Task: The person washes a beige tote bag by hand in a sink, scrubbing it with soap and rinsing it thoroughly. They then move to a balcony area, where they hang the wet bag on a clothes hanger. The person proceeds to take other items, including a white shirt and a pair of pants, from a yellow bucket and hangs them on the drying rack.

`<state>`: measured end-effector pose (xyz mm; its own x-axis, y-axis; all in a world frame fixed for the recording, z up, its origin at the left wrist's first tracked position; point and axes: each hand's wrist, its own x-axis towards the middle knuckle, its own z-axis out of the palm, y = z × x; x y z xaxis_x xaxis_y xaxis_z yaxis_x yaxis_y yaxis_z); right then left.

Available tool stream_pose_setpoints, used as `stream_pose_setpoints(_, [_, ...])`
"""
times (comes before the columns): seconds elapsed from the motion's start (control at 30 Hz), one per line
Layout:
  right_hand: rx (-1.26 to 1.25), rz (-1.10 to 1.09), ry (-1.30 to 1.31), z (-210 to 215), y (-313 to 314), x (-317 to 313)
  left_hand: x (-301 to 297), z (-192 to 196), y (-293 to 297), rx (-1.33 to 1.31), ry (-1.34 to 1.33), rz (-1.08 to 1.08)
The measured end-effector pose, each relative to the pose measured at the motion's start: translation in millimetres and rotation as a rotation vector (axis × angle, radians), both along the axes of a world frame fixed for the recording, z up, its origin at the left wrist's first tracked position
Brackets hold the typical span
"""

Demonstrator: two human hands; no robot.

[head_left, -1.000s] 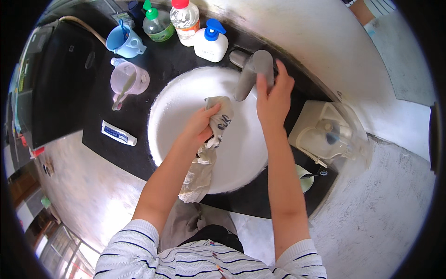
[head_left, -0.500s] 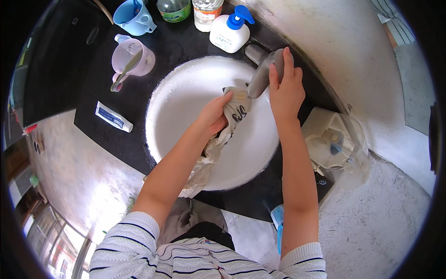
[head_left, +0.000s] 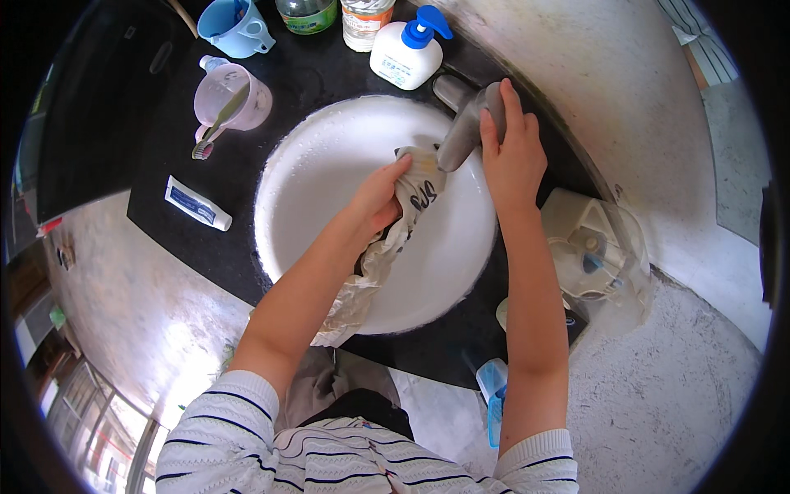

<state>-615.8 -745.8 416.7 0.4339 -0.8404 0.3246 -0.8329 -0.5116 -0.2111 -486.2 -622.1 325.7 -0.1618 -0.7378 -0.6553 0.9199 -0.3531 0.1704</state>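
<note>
Over the round white sink point(head_left: 309, 156), my left hand point(head_left: 380, 196) grips a crumpled cream cloth point(head_left: 421, 188) with dark lettering. Its upper end lies right by the spout of a grey metal faucet point(head_left: 462, 138), and the rest trails beneath my left forearm to the sink's near rim. Whether the cloth is a garment I cannot tell. My right hand point(head_left: 517, 165) is closed over the top of the faucet, thumb and fingers on either side of its handle point(head_left: 494, 103). No running water can be made out.
Behind the sink stand a white pump bottle point(head_left: 406, 62) and two other bottles. To the left are a blue cup point(head_left: 234, 29), a pink cup point(head_left: 234, 97) with a toothbrush, and a toothpaste tube point(head_left: 197, 204). A clear plastic bag point(head_left: 634, 263) sits right, by the wall.
Very little differs: my right hand has shifted slightly on the faucet handle, while my left hand keeps the cloth at the spout. The whole view has moved a touch.
</note>
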Motion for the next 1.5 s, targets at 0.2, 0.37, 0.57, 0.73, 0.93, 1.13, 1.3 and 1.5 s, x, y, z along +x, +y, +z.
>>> stream_pose_setpoints(0.2, [0.020,-0.008,0.028,2.6,-1.2,0.8,-1.0,0.4,-2.2,-0.001,0.016,-0.015])
stream_pose_setpoints(0.37, [0.031,-0.020,0.034,4.5,0.0,1.8,-1.2,5.7,-3.7,0.012,0.010,-0.016])
stream_pose_setpoints(0.57, [0.049,-0.029,0.042,5.6,0.8,3.1,-1.0,1.7,-4.6,0.013,0.033,0.009])
stream_pose_setpoints(0.73, [0.043,-0.032,0.036,2.9,1.1,1.6,-1.3,3.1,-4.9,0.011,0.043,0.017])
stream_pose_setpoints(0.93, [0.057,-0.040,-0.005,4.7,3.6,4.5,-1.7,4.6,-4.7,0.008,0.053,0.006])
stream_pose_setpoints(1.13, [0.710,-0.346,-1.190,-12.5,36.7,-18.8,2.0,11.3,8.4,0.062,-0.020,-0.057])
stream_pose_setpoints(1.3, [0.532,-0.379,-1.295,-22.6,51.2,-14.3,10.5,28.7,20.5,0.062,-0.096,-0.083])
stream_pose_setpoints(1.5, [0.683,-0.411,-1.208,-18.2,40.5,-1.9,7.1,32.5,25.0,0.019,-0.022,-0.054])
